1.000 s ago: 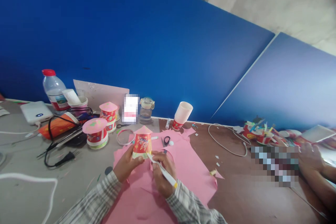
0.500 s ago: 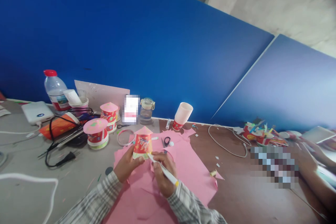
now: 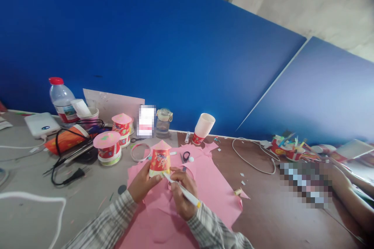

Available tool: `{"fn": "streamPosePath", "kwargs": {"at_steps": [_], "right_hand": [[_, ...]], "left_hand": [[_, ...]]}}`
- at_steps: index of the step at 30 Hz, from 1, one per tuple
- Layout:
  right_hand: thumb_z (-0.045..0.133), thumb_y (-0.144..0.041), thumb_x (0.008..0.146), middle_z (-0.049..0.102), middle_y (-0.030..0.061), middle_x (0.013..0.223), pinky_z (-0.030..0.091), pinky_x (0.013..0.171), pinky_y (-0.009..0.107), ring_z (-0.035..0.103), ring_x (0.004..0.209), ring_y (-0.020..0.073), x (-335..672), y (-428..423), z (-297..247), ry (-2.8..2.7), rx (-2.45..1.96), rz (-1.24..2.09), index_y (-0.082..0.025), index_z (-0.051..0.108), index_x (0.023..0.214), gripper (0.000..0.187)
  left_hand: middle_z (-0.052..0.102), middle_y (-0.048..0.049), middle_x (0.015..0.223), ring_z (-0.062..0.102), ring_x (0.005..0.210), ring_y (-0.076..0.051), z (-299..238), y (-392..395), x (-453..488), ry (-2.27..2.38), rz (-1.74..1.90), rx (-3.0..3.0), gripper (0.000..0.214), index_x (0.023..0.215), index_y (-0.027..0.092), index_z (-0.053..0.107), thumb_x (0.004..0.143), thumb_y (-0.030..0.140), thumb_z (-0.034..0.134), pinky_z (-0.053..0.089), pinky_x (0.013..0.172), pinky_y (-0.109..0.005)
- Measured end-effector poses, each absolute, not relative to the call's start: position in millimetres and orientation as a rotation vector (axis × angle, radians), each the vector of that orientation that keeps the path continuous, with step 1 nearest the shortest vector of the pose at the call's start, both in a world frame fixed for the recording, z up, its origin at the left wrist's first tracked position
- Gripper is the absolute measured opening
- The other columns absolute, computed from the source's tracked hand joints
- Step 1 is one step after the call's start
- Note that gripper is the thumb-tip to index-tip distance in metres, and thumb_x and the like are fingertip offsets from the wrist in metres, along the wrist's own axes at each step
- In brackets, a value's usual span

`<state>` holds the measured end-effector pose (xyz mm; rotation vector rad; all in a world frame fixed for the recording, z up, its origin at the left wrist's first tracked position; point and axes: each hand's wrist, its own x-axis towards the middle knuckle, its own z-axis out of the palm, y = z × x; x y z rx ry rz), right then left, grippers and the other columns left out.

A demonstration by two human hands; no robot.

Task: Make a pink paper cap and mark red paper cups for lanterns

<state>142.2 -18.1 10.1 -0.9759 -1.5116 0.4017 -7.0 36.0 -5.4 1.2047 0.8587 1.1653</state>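
Observation:
My left hand [image 3: 143, 183] is closed around the lower left of an upside-down red paper cup [image 3: 160, 159], which wears a pink paper cone on top and a pale yellow-green band at its rim. Between the fingers of my right hand [image 3: 184, 194] is a white marker [image 3: 188, 194] with a yellow end. Its tip meets the band near the cup's lower right. Beneath both hands spreads pink paper [image 3: 214, 190] with ragged edges. Small scissors [image 3: 186, 156] lie on that paper beyond my right hand.
Pink-topped paper cups [image 3: 107, 146] stand at left, near a black plug cable [image 3: 76, 175] and a red-capped bottle [image 3: 62, 99]. Behind are a lidded glass jar [image 3: 163, 122] and stacked white cups [image 3: 204, 124]. Another person's arm [image 3: 341, 184] rests at the right, by cups of pens [image 3: 293, 153].
The marker's tip has shifted slightly left along the cup's band. My hands keep nearly the same hold and place.

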Motion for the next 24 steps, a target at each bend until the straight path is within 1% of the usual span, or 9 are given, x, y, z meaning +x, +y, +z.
{"fn": "streamPosePath", "kwargs": {"at_steps": [5, 11, 18, 21, 24], "right_hand": [[0.054, -0.016, 0.071, 0.066, 0.0003, 0.060, 0.053, 0.076, 0.033, 0.065, 0.087, 0.0254, 142.0, -16.4, 8.8, -1.535, -0.985, 0.404, -0.022, 0.062, 0.077, 0.011], [0.050, -0.016, 0.071, 0.062, -0.0010, 0.054, 0.054, 0.070, 0.032, 0.066, 0.083, 0.0254, 144.3, -16.9, 12.9, -1.549, -0.977, 0.430, -0.023, 0.061, 0.071, 0.013], [0.054, -0.016, 0.070, 0.066, -0.0001, 0.060, 0.053, 0.078, 0.033, 0.065, 0.087, 0.0246, 140.8, -14.9, 7.7, -1.519, -0.992, 0.429, -0.024, 0.062, 0.076, 0.012], [0.053, -0.016, 0.070, 0.066, 0.0001, 0.060, 0.053, 0.074, 0.032, 0.065, 0.085, 0.0246, 140.8, -15.2, 7.7, -1.512, -0.999, 0.426, -0.023, 0.062, 0.074, 0.012], [0.051, -0.014, 0.069, 0.063, -0.0010, 0.056, 0.054, 0.071, 0.032, 0.067, 0.082, 0.0246, 143.2, -16.3, 9.8, -1.519, -0.992, 0.432, -0.023, 0.061, 0.069, 0.014]], "left_hand": [[0.065, -0.0096, 0.080, 0.057, 0.076, -0.033, -7.3, 36.8, -7.6, 0.864, 1.169, 1.216, 0.050, 0.089, 0.017, 0.056, 0.046, 0.037, 0.069, 0.046, 0.066, -0.045], [0.066, -0.0083, 0.079, 0.057, 0.075, -0.033, -8.8, 38.2, -6.8, 0.869, 1.172, 1.229, 0.047, 0.089, 0.019, 0.056, 0.047, 0.035, 0.069, 0.046, 0.065, -0.044], [0.066, -0.0087, 0.079, 0.057, 0.075, -0.033, -7.6, 37.8, -6.7, 0.872, 1.179, 1.238, 0.046, 0.089, 0.018, 0.056, 0.047, 0.033, 0.069, 0.046, 0.065, -0.043], [0.066, -0.0084, 0.080, 0.057, 0.076, -0.032, -8.1, 37.6, -6.8, 0.874, 1.181, 1.243, 0.046, 0.089, 0.018, 0.056, 0.048, 0.031, 0.069, 0.046, 0.066, -0.043], [0.065, -0.0075, 0.077, 0.057, 0.074, -0.031, -8.9, 37.5, -7.0, 0.879, 1.181, 1.248, 0.043, 0.088, 0.018, 0.056, 0.049, 0.031, 0.069, 0.046, 0.064, -0.042]]}}
